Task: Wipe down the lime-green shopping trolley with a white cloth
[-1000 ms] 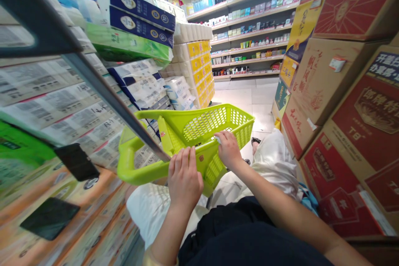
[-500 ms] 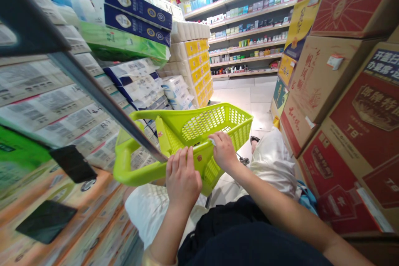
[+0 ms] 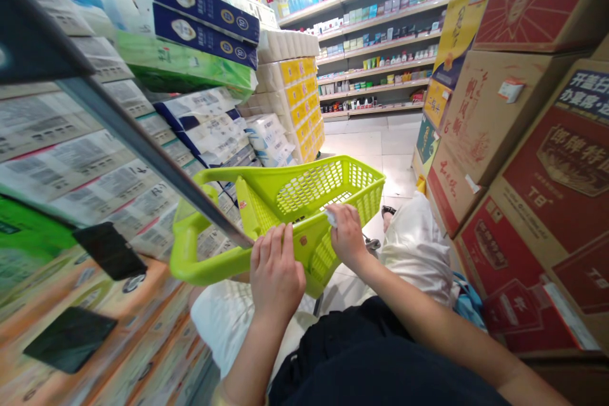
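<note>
A lime-green plastic shopping cart [image 3: 311, 200] stands in front of me, its perforated basket pointing away to the right. My left hand [image 3: 277, 266] lies over the near rim, fingers curled across it. A grey metal bar [image 3: 157, 155] slants down from the upper left and its lower end meets the rim by my left fingertips; I cannot tell whether the hand grips it too. In my right hand [image 3: 348, 235] is a small white wipe [image 3: 331, 218], pinched in the closed fingers at the basket's near rim. Inside, the visible part of the basket shows only its slotted floor.
Stacked tissue packs [image 3: 204, 133] rise on the left, with a dark phone-like slab [image 3: 71, 337] and a black panel [image 3: 109, 250] near them. Cardboard cartons [image 3: 504, 120] line the right side. Shelves of small goods [image 3: 380, 44] stand beyond the tiled floor [image 3: 366, 143].
My right hand has moved slightly right along the basket rim, and more of the white wipe shows. My left hand stays on the rim, with the view shifted slightly.
</note>
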Available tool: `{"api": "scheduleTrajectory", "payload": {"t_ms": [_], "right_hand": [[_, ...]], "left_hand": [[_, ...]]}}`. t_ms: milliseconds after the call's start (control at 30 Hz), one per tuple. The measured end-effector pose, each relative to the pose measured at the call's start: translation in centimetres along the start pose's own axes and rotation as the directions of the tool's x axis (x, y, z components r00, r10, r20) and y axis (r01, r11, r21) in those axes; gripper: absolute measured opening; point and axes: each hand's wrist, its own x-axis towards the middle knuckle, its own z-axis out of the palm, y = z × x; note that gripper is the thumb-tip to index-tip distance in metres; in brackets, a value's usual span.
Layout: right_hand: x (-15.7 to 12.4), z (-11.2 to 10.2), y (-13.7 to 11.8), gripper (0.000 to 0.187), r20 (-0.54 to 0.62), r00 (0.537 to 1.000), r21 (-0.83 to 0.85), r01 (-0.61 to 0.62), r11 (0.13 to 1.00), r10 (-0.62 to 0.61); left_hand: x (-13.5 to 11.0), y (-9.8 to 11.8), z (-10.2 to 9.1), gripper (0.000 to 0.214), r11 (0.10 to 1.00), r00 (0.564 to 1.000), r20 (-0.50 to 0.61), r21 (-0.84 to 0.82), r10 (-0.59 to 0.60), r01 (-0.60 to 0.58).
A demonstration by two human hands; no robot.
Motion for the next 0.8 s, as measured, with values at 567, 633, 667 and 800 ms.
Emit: {"api": "scheduleTrajectory", "payload": {"t_ms": [567,633,667,800], "right_hand": [[-0.9,1.4,-3.1,0.034,-0.006,0.983,0.186,0.182,0.966,-0.184],[-0.8,1.8,-4.4,0.03,0.003,0.966,0.25,0.249,0.936,-0.258],[-0.7,1.9,-4.7,0.028,0.01,0.959,0.266,0.269,0.925,-0.282],[-0.7,1.3,-2.5,0.025,0.007,0.97,0.228,0.235,0.945,-0.243]], "left_hand": [[0.0,-0.1,0.3,0.063,1.0,1.0,-0.008,-0.01,0.003,-0.003],[0.0,-0.3,0.4,0.06,1.0,1.0,-0.011,-0.014,0.009,-0.009],[0.0,-0.3,0.4,0.059,1.0,1.0,-0.007,-0.017,0.012,-0.013],[0.0,-0.3,0.0,0.059,1.0,1.0,0.012,-0.006,0.015,-0.015]]}}
